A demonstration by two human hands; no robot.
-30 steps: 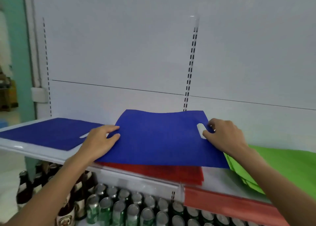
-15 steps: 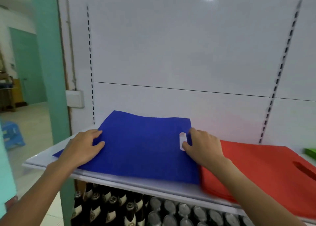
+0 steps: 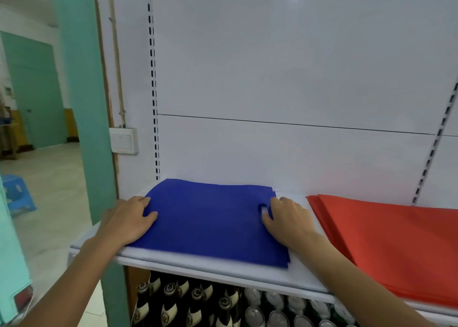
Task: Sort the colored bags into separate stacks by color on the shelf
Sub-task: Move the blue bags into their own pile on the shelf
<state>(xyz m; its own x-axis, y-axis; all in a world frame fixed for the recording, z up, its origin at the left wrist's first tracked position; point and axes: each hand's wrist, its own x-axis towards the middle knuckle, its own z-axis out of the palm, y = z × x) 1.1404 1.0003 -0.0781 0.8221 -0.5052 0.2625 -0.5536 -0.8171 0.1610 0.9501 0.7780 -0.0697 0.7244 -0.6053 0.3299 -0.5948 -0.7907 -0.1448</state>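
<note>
A flat blue bag (image 3: 210,222) lies on top of a stack of blue bags at the left end of the white shelf (image 3: 213,268). My left hand (image 3: 128,221) holds its left edge, thumb on top. At the oval handle cut-out on the bag's right side, my right hand (image 3: 285,219) pinches the fabric with a fingertip in the hole. A stack of red bags (image 3: 396,247) lies to the right, apart from the blue one. No green bags are in view.
The shelf's white back panel rises right behind the bags. Brown bottles (image 3: 173,302) and cans (image 3: 272,312) fill the shelf below. A green pillar (image 3: 81,103) stands at the shelf's left end, with open floor and a blue stool (image 3: 17,195) beyond.
Both hands carried the blue bag leftward from above the red stack and set it down on the blue stack. The view turned left, so the green bags left the frame.
</note>
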